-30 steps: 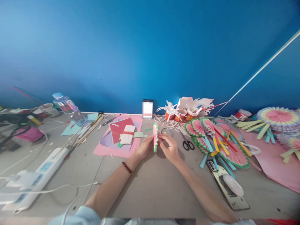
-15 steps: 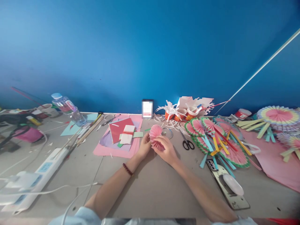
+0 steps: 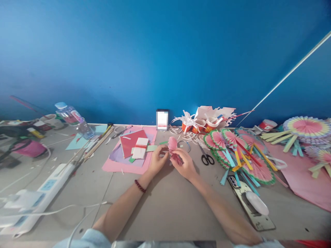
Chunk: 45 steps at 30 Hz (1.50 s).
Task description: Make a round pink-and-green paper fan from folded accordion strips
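A small pink pleated paper fan point(image 3: 172, 143) is held upright over the table between my two hands. My right hand point(image 3: 184, 164) grips its lower right part, thumb and fingers closed on the folds. At the fan's left edge, the fingertips of my left hand point(image 3: 158, 159) are pinched together against the paper; exactly how much they hold is hard to see. Part of the folds is hidden behind my right fingers. Black-handled scissors point(image 3: 207, 159) lie to the right of my right hand.
Left of my hands lie pink paper sheets point(image 3: 108, 166) with a red sheet and a white bundle on top. Finished pleated fans point(image 3: 261, 168) and a phone point(image 3: 254, 206) lie at right. A water bottle point(image 3: 74, 119) and power strip point(image 3: 43, 193) are at left; red cups point(image 3: 209, 126) stand behind.
The pink fan has turned and looks narrower, its round spread less facing me. My left hand has shifted slightly left and its fingers have moved to the fan's edge.
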{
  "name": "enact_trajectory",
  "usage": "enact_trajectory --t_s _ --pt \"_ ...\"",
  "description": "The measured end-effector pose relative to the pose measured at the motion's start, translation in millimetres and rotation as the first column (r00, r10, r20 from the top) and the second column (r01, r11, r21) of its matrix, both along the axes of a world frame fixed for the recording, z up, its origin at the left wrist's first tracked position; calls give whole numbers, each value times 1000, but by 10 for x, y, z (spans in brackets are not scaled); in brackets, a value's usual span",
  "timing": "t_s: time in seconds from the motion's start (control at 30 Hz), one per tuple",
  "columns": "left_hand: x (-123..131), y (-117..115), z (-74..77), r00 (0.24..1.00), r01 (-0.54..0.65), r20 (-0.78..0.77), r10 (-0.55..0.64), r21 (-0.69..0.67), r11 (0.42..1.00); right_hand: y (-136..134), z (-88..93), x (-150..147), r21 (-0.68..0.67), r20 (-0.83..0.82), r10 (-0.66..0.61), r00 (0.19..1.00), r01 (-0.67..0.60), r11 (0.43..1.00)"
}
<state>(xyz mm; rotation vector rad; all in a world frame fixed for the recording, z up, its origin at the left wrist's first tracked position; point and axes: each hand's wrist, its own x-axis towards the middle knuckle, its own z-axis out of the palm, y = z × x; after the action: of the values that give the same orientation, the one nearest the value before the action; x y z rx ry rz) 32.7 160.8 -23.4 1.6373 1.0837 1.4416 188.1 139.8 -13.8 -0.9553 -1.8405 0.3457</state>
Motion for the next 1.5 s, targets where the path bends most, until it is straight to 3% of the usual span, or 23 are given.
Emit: enact_trajectory --t_s 0.27,0.53,0.77,1.0,1.3,1.5 --pt "32 -53 15 995 -35 -89 39 49 998 70 0 74 -118 -167 19 986 -39 992" --pt "19 -51 -46 982 -16 -186 37 113 993 86 -26 41 -237 -196 -32 980 -16 971" --pt "52 -89 2 978 41 -208 -15 122 992 121 -63 67 -211 -191 -26 981 -15 977" --pt "95 -128 -5 989 34 -147 -25 56 998 150 -69 91 -320 -264 -83 961 -6 948" --pt "153 -122 -39 999 -4 -38 4 -19 1000 139 -32 85 -512 -385 -80 919 -141 848" --pt "157 -146 -32 999 12 -30 -13 -32 999 135 -4 90 -499 -413 -103 905 -130 857"
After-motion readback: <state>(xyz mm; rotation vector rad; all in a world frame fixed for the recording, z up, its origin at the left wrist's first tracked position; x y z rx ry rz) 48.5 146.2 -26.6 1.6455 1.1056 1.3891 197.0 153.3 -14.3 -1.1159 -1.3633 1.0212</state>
